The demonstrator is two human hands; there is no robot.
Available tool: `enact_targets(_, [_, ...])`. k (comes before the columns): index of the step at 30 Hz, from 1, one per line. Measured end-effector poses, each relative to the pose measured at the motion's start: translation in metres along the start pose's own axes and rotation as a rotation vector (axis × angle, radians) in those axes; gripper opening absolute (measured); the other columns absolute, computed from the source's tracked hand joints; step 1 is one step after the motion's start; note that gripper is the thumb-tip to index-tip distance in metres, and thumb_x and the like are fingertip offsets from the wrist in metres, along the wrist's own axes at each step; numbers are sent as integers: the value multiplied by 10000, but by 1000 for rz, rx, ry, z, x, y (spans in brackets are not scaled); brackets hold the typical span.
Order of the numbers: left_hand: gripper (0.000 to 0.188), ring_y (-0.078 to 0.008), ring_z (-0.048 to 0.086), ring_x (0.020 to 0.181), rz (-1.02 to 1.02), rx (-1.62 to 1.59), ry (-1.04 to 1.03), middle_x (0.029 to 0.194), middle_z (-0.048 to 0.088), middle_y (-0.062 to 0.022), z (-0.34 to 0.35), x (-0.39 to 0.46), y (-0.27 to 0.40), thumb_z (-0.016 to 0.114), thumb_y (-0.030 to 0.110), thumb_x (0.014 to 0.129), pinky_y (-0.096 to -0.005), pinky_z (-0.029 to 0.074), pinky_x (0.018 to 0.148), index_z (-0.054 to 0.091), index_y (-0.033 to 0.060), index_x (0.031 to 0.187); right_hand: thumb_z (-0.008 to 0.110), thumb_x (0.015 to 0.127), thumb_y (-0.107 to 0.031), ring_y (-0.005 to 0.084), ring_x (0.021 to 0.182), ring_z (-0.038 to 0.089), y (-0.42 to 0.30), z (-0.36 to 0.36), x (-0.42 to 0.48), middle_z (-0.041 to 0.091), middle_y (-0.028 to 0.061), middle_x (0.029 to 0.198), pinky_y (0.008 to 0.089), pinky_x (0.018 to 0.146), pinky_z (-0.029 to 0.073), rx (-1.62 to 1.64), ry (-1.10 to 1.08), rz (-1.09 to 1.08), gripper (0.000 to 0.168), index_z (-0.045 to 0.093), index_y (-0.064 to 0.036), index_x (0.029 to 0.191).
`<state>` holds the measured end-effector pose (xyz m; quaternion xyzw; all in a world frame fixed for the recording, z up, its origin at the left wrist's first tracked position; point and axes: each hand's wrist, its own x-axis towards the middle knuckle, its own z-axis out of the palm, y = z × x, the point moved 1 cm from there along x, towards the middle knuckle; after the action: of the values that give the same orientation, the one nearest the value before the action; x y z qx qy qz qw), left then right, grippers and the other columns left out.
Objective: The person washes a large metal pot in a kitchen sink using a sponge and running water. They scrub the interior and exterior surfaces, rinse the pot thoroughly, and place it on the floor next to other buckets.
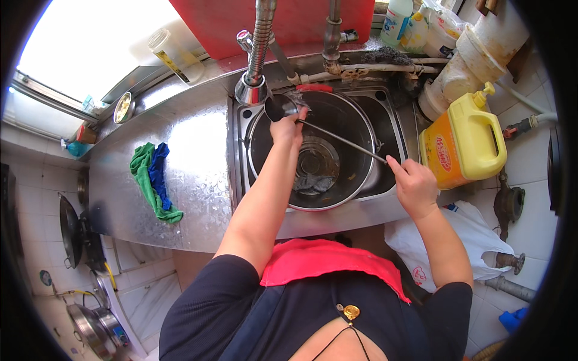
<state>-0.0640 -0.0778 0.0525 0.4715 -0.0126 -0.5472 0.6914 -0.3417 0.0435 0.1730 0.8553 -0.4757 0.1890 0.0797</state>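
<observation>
A long-handled metal ladle (336, 136) spans a wide metal basin (351, 180) that sits in the sink. My right hand (413, 184) grips the handle's far end, over the sink's right rim. Beside the ladle's dark bowl (281, 107), my left hand (289, 127) is closed around the ladle where the handle begins. The bowl is just below the faucet head (251, 90). Inside the basin lies a round metal vessel (332, 151), with a grey cloth (314, 183) at its near side. Part of the basin is hidden by my left forearm.
Green (151, 180) and blue (159, 173) cloths lie on the steel counter (203, 189) to the left. A yellow jug (465, 140) stands right of the sink. Behind are a red board (293, 27), pipes (384, 68) and a clear plastic container (176, 56). A white bag (451, 243) is at the lower right.
</observation>
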Motion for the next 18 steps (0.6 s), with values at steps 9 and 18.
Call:
enact_targets(9, [407, -185, 564, 747, 206, 323, 19, 850, 582, -83, -7, -9, 15, 534, -119, 678, -281, 470, 658, 540, 13, 1063, 517, 670, -56, 207, 571, 482, 1, -5, -1, 465, 31, 652, 320, 518, 391, -58, 72, -28, 335, 634, -148, 970])
enact_targets(18, [411, -180, 550, 682, 284, 459, 9, 799, 566, -61, -18, 14, 24, 561, -135, 626, -311, 460, 567, 565, 17, 1007, 507, 677, -64, 205, 585, 487, 3, -13, -5, 473, 31, 663, 318, 531, 393, -73, 61, -29, 324, 631, -137, 968])
